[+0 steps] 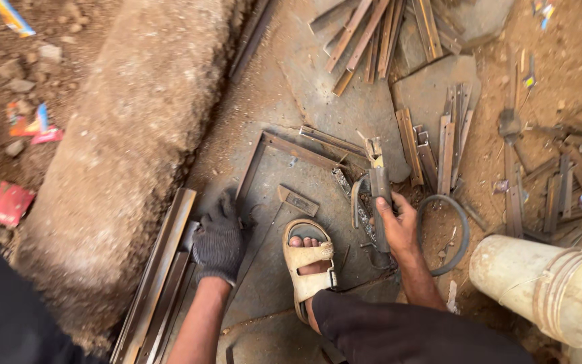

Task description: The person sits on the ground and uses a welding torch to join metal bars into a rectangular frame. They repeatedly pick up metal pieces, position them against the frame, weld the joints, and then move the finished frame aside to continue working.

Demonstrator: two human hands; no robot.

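My left hand (220, 241), in a dark work glove, presses down on the corner of a rusty angle-iron frame (284, 149) that lies flat on a grey stone slab. My bare right hand (397, 226) grips the handle of an electrode holder (377, 192), whose tip points up toward the frame's far right side. My sandalled foot (306, 266) rests on the slab inside the frame. A small flat metal piece (298, 200) lies just beyond the toes.
Long angle irons (158, 283) lie along a big rough stone block (129, 148) at left. Several cut steel strips (372, 34) are piled at the top and at right (449, 135). A dirty white bucket (547, 286) lies at lower right, a cable loop (463, 229) beside it.
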